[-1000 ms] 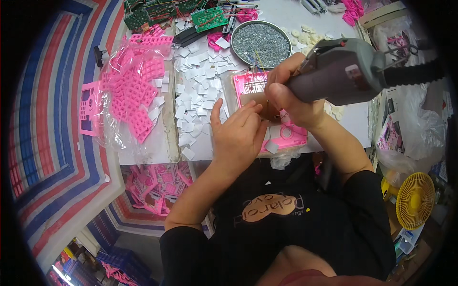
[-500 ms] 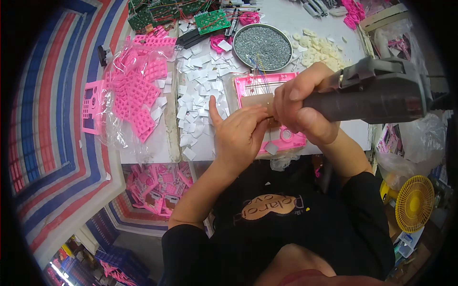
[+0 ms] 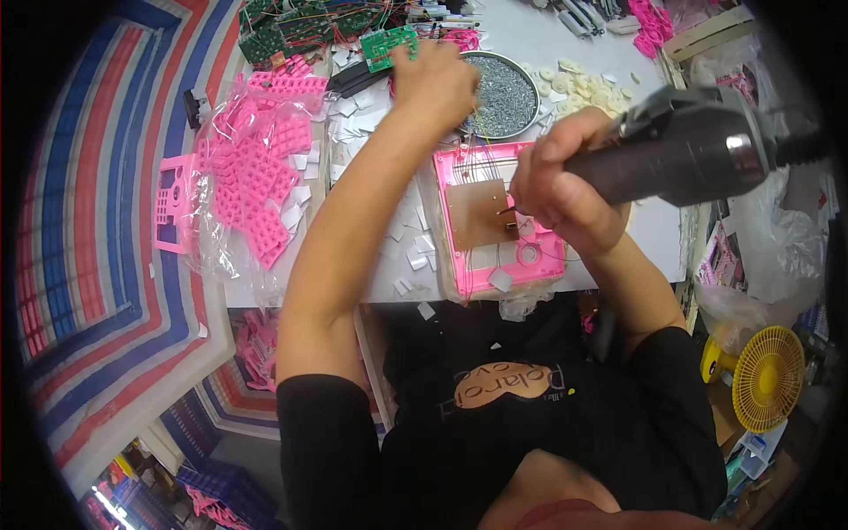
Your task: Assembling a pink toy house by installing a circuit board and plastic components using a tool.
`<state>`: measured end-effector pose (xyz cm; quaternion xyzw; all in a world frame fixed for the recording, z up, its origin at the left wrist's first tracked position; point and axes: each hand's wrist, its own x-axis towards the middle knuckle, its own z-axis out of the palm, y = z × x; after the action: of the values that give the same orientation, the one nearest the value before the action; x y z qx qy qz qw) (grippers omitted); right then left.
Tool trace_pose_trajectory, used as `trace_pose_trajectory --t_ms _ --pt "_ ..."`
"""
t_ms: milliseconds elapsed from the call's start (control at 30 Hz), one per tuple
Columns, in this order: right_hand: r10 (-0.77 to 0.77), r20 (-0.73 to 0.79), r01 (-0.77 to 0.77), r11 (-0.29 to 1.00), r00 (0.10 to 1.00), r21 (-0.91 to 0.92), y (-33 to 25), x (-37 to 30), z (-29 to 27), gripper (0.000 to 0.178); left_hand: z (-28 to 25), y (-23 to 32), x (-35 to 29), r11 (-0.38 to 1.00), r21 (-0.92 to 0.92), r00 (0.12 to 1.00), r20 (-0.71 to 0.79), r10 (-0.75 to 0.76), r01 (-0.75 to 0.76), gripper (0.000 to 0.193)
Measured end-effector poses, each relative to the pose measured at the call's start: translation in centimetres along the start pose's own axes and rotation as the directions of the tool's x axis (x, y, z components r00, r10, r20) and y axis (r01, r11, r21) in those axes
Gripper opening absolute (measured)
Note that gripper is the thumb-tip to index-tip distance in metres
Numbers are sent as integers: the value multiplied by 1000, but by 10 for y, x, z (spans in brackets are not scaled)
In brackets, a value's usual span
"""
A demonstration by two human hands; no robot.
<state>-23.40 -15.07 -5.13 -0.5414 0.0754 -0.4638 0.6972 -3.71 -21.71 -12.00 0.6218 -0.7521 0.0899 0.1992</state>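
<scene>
My right hand (image 3: pixel 565 181) is wrapped around a dark, corded electric screwdriver (image 3: pixel 671 150). Its bit points left, over the right part of a plain brown circuit board (image 3: pixel 473 216). That board lies inside a pink plastic housing (image 3: pixel 459 281), with thin wires running from its far side. My left hand (image 3: pixel 437 84) is at the left rim of a round tray of small metal screws (image 3: pixel 505 93). Its outer finger is beside a green circuit board (image 3: pixel 378 55). The other fingertips are hard to see, so whether they pinch anything is unclear.
White paper-like squares (image 3: pixel 353 128) are scattered left of the housing. Pink keypad parts (image 3: pixel 265 181) lie in clear plastic farther left. Cream plastic discs (image 3: pixel 579 87) sit right of the tray. A yellow fan (image 3: pixel 767 378) stands at the lower right.
My left hand has left the brown board and moved away from me to the tray, uncovering the board. The screwdriver stays in my right hand, tilted slightly differently.
</scene>
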Motion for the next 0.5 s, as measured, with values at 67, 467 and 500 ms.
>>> trace_pose_trajectory --t_ms 67,467,500 --pt "18 20 -19 1000 1000 14 0 -4 -4 26 14 4 4 993 56 992 83 98 -103 10" --pt "161 138 -135 974 977 -181 10 -26 15 26 23 -8 10 999 4 999 -29 -41 41 23" --pt "170 145 -136 967 975 -217 11 -26 15 26 13 -6 8 998 -16 998 -26 -59 59 22"
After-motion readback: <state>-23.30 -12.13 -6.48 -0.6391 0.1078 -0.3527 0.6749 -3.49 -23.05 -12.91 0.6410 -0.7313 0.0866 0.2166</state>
